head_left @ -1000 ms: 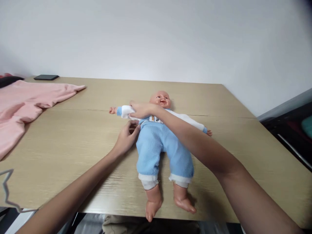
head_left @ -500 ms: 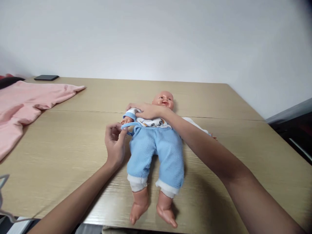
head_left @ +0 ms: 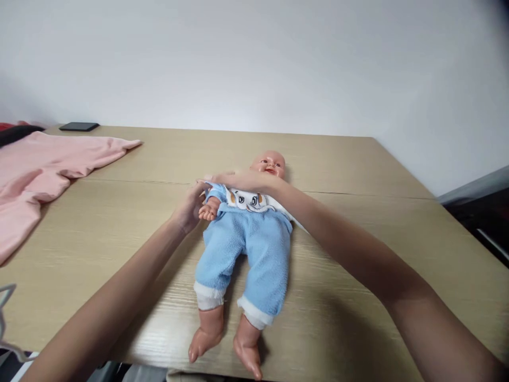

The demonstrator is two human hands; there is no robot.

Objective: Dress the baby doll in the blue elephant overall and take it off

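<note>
A bald baby doll (head_left: 270, 161) lies on its back on the table, head away from me. It wears blue fleecy trousers (head_left: 238, 228) with white cuffs and a white top with a printed animal face (head_left: 247, 200). My left hand (head_left: 193, 206) is at the doll's raised arm, fingers pinched on a blue strap (head_left: 210, 185) beside the sleeve. Stretched across the doll's chest, my right hand (head_left: 234, 181) reaches the same shoulder; its fingers are blurred, so its hold is unclear. The doll's small hand (head_left: 209, 209) points toward me. My right forearm covers the doll's other arm.
Pink cloth (head_left: 35, 175) spreads over the left side of the wooden table (head_left: 338, 164). Behind it lie a dark flat phone-like object (head_left: 79, 127) and something black (head_left: 18, 132). A white wire object (head_left: 6, 323) juts in at lower left. A wall stands behind the table.
My left hand has moved up with the blue strap, from beside the doll's waist to its upper arm. The doll's legs have shifted left, and its hand has turned toward me.
</note>
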